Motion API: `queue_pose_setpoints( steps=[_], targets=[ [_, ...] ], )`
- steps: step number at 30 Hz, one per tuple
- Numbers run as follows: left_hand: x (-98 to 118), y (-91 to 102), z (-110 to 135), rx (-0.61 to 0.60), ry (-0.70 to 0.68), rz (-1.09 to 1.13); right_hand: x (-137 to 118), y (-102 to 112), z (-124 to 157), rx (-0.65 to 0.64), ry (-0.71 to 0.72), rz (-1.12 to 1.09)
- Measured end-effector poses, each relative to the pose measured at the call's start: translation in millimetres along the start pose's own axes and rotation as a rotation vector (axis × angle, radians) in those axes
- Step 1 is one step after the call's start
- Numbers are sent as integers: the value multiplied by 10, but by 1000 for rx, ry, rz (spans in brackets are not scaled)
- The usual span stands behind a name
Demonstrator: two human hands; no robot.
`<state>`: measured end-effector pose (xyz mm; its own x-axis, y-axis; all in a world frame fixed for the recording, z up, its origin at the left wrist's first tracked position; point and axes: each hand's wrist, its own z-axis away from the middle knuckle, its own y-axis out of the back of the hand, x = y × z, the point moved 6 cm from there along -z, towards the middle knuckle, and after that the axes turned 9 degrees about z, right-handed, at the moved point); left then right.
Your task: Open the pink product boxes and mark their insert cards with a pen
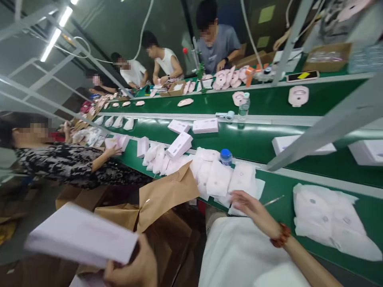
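At left, white box [82, 234] in left hand [137, 264], long axis sloping down rightward

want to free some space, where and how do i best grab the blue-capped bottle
Probably by the sides of its round cap, right hand coming from above: the cap faces up, and packets crowd the near side of the bottle, hampering a low grip.

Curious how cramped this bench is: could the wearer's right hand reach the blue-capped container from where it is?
Probably yes: the right hand is nearby, and the blue-capped container shows its top beyond the white packets. Those lie between, so the hand would likely pass over them.
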<state>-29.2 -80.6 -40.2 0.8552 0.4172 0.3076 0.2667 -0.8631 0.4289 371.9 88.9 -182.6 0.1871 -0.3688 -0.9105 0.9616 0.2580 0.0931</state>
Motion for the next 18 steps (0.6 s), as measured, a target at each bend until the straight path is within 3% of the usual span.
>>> queue_pose_setpoints(
  steps=[2, 3, 4, 5, 7, 9, 11, 13, 15, 16, 18],
  targets=[
    [747, -197, 236, -99, -280, 250, -445, -402, 64, -110, 122, -107],
    [1104, -308, 347, -217, -366, 386, -652, -601, 99, -211, 200, -185],
    [1445, -394, 456, -349, -458, 536, -790, -698, 109, -189, 225, -228],
    [1735, -462, 562, -498, -538, 657, -855, -714, 96, -94, 204, -236],
    [2096, -518, 726, -741, -646, 826, -847, -599, 61, 96, 126, -219],
    [2162, -528, 772, -862, -632, 954, -728, -362, 49, 205, 53, -201],
    [1997, -608, 660, -860, -345, 1075, -603, -117, 86, 212, 28, -223],
    [1761, -814, 590, -949, 183, 1153, -529, 44, 180, 165, 25, -261],
    [1712, -985, 721, -1240, 704, 1203, -548, 56, 299, 56, 53, -264],
    [1779, -1001, 820, -1429, 893, 1223, -590, 26, 357, 14, 84, -233],
    [1948, -945, 972, -1706, 1116, 1240, -705, 5, 451, 87, 174, -108]
  ],
)
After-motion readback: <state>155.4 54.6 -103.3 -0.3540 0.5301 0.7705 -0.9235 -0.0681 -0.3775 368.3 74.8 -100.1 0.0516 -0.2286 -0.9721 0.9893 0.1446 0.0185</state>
